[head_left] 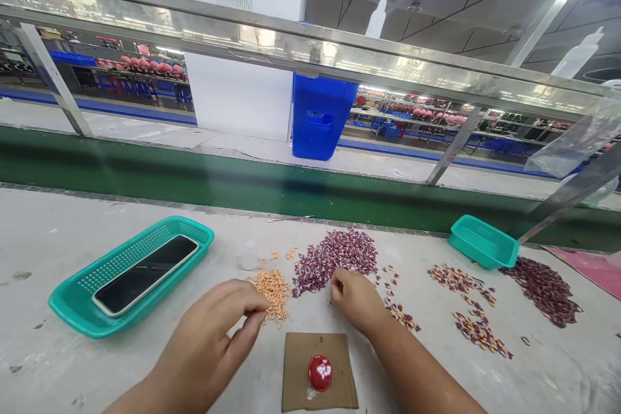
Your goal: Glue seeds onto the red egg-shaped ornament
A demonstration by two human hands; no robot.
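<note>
1. Left hand [208, 330], lower centre: fingers [253, 318] pinched together just beside orange pieces [272, 294]; any hold too small to tell.
2. Right hand [356, 301]: fingers [337, 288] curled at the edge of maroon pieces [334, 262]; grip impossible to tell.
3. Below both hands, cardboard [298, 369] bearing a red cap [320, 372].
4. Risk: mixed colours from a careless hand sweep across the closely spaced pieces.

I recorded the left hand [204, 336] and right hand [356, 301] as bare, and the right forearm [417, 365] as likewise uncovered.

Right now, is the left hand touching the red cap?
No, the left hand is beside the orange pieces, apart from the red cap.
</note>
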